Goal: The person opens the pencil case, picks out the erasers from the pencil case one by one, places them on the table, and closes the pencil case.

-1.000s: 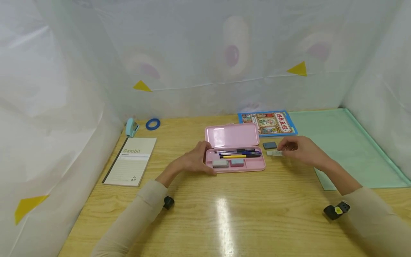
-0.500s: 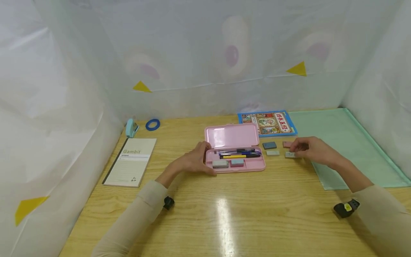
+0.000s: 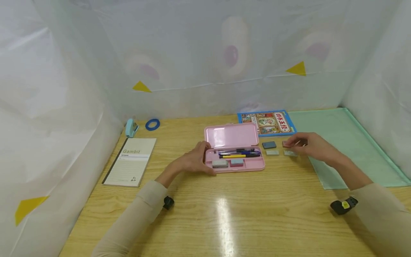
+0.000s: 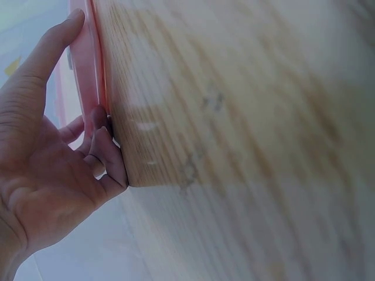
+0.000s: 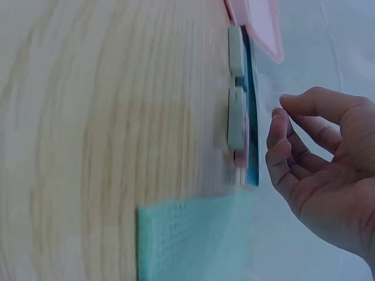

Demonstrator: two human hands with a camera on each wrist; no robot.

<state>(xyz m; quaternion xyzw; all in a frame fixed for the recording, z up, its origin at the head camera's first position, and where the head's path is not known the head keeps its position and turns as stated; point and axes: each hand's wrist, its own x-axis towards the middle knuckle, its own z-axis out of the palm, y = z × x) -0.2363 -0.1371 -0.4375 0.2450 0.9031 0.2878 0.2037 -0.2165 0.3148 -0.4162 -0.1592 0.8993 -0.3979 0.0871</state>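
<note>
My left hand (image 3: 194,157) grips the left end of an open pink pencil case (image 3: 231,135), thumb along its near edge and fingers behind. Inside lie several pens (image 3: 236,156), one yellow and black, with a whitish eraser (image 3: 219,164) and a blue-and-pink eraser (image 3: 237,162) in front. My right hand (image 5: 328,158) hovers over the loose erasers at the right, thumb and index tips close together with nothing between them. Below it are a white eraser (image 5: 237,117) and a pink eraser (image 3: 284,143), partly hidden. Left of these lie a blue eraser (image 3: 269,145) and another white eraser (image 3: 272,152).
Behind the case lies a blue-bordered book (image 3: 268,123). A green translucent mat or folder (image 3: 350,146) covers the right side of the table. At the left are a Gambit notebook (image 3: 130,166), a light-blue stapler (image 3: 131,127) and a blue tape ring (image 3: 152,124). White sheeting (image 3: 192,53) surrounds the table.
My right hand moved right from the left white eraser, set a second white eraser down beside it, let go and lifted slightly toward the pink one. My left hand stayed on the case.
</note>
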